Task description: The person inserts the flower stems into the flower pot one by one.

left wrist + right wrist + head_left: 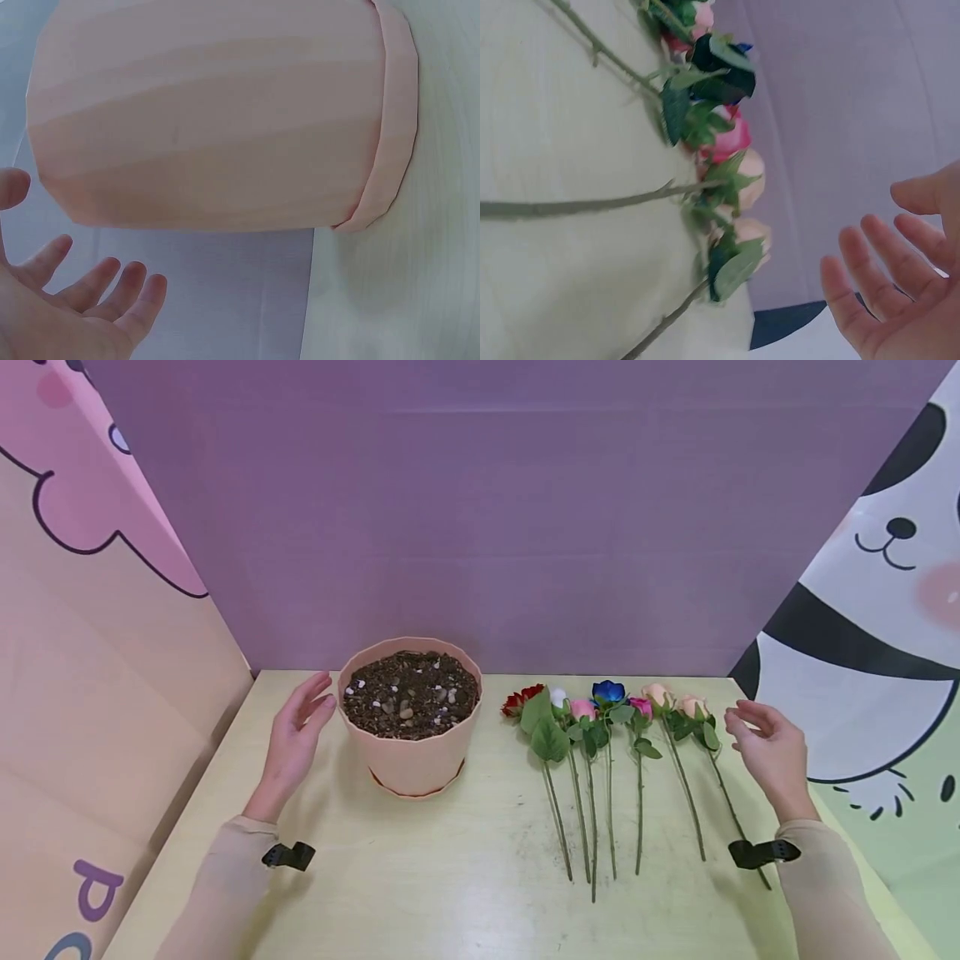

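A pink flowerpot (412, 764) full of dark soil (408, 693) with small stones stands on the left half of the table. My left hand (296, 739) is raised beside its left side, fingers relaxed and holding nothing; the left wrist view shows the hand (82, 307) apart from the pot wall (210, 127). To the right lie several artificial roses, among them a red rose (517, 702), a blue rose (608, 692) and a peach rose (692, 705). Near that rightmost peach rose hovers my right hand (772, 747), loosely bent and without anything in it.
The roses lie side by side on the pale wooden table (420, 877), blooms towards the back and green stems towards the front. A purple backdrop (487, 527) rises behind the table. Printed cartoon panels flank it, with a panda (885, 627) on the right.
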`<state>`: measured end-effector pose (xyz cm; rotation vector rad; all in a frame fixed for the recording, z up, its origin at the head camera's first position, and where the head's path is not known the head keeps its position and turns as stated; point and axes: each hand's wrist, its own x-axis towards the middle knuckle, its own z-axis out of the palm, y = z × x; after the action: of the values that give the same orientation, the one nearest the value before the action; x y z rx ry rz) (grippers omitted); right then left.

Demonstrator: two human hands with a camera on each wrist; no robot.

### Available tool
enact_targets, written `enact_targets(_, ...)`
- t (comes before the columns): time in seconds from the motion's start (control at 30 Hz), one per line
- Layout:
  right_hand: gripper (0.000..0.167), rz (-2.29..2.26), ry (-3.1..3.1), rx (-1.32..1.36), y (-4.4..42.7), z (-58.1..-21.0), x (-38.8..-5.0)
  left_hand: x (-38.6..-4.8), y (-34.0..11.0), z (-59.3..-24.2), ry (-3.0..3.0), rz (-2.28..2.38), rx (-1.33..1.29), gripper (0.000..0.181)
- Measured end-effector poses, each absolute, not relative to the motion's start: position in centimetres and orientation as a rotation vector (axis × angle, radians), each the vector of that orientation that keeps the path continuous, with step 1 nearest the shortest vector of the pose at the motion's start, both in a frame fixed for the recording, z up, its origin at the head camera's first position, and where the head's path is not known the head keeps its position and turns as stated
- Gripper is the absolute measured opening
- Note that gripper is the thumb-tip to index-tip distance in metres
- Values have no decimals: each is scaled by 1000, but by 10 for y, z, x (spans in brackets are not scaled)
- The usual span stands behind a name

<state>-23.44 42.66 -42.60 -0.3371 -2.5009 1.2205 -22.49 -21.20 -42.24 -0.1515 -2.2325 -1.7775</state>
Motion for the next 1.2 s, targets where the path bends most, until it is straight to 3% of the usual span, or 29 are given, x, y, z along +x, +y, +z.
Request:
enact_targets(0.63, 66, 1335, -2777, -507, 471, -472, -243, -231, -202, -428, -2223, -1805, -207, 53)
enact_targets(1.2, 61, 1247, -2852, -403, 466, -484, -242, -228, -203, -431, -2222, -1840, -219, 54)
